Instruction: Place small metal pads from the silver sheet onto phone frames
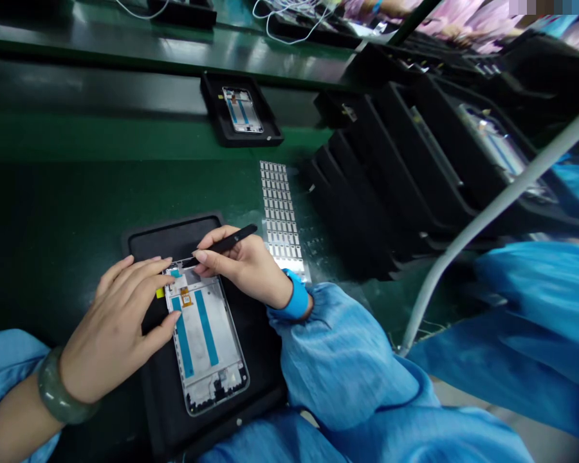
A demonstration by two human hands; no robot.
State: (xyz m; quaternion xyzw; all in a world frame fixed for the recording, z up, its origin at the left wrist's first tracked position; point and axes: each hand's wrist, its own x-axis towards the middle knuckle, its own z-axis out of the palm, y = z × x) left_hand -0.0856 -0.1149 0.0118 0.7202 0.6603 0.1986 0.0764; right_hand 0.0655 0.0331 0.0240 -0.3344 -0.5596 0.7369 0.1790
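Note:
A phone frame [207,347] with blue strips and an orange flex cable lies in a black foam tray [265,360]. My right hand [238,260] pinches black tweezers [234,239], whose tips reach the upper end of the frame; the exact tip contact is hidden by the fingers. Along the frame's upper left edge rests my left hand [120,315], fingers stretched out and thumb apart, touching the edge. A small yellow tab [160,292] shows beside that hand.
A sheet of small silver stickers [277,206] lies right of the tray. Farther back, another black tray [212,116] holds a similar phone frame [242,110]. Stacked black trays [367,173] stand at right, near a grey curved tube [463,238] and a co-worker's blue sleeve [535,283].

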